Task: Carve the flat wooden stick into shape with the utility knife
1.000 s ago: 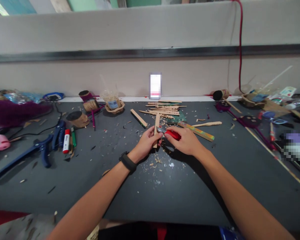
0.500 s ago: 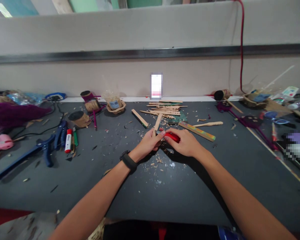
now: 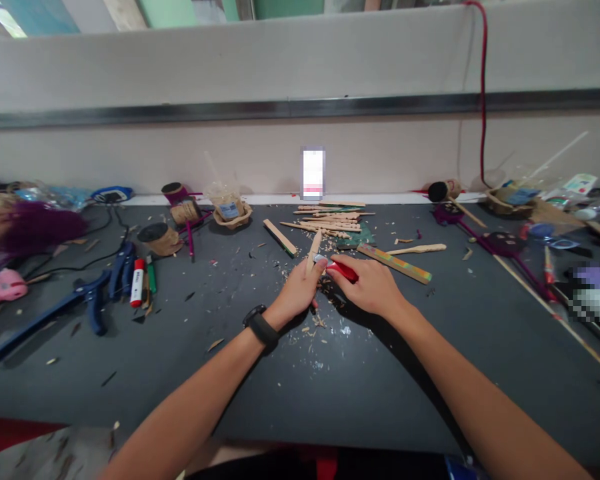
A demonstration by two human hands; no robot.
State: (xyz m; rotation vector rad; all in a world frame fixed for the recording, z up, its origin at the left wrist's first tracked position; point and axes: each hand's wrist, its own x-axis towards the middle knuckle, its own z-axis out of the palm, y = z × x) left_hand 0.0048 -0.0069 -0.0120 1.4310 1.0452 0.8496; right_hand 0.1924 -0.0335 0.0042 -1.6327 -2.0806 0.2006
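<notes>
My left hand (image 3: 299,288) is closed around a pale wooden stick (image 3: 314,245), whose narrowed far end points away from me. In my right hand (image 3: 370,283) is a knife with a red handle (image 3: 344,271). Its short metal blade (image 3: 320,259) lies against or just beside the stick, close to my left thumb; exact contact is hard to see. Curled wood shavings (image 3: 319,321) are scattered on the dark tabletop (image 3: 300,393) under my hands. Beyond them lies a pile of carved sticks (image 3: 330,225).
Left are a wooden strip (image 3: 279,237), a marker (image 3: 137,283), blue pliers-like tools (image 3: 93,293), a pink glue gun (image 3: 5,288) and a purple fibre bundle (image 3: 45,227). Right are a patterned strip (image 3: 395,263) and a carved stick (image 3: 420,249). A lit phone (image 3: 313,172) leans at the wall.
My left hand has turned slightly and shifted a little right, and more of the knife blade shows beside the stick. At far left the purple bundle has moved left and is blurred.
</notes>
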